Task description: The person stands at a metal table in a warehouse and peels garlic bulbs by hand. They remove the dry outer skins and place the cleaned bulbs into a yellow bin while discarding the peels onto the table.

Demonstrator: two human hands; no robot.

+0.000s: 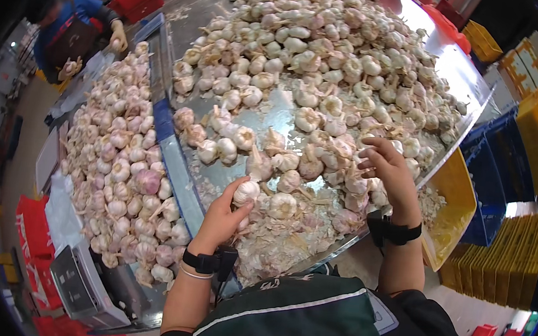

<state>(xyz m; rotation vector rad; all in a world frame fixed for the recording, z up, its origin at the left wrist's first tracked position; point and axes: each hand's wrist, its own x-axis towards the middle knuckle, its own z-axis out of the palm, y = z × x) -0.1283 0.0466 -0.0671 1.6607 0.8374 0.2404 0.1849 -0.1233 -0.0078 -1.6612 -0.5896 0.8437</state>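
Note:
My left hand is closed around a white garlic bulb, its thumb and fingers at the bulb's sides. My right hand is raised over the right part of the table with fingers spread and bent, close to several garlic bulbs; I see nothing held in it. Between the hands lie loose bulbs, among them a whitish one, on a metal table strewn with papery garlic skins. A large heap of garlic bulbs covers the far side. Left of a blue and metal divider lies a second garlic heap.
At the lower left stands a digital scale. A yellow plastic crate with skins is at the table's right edge, beside blue crates and stacked yellow crates. A gloved co-worker holds garlic at the upper left.

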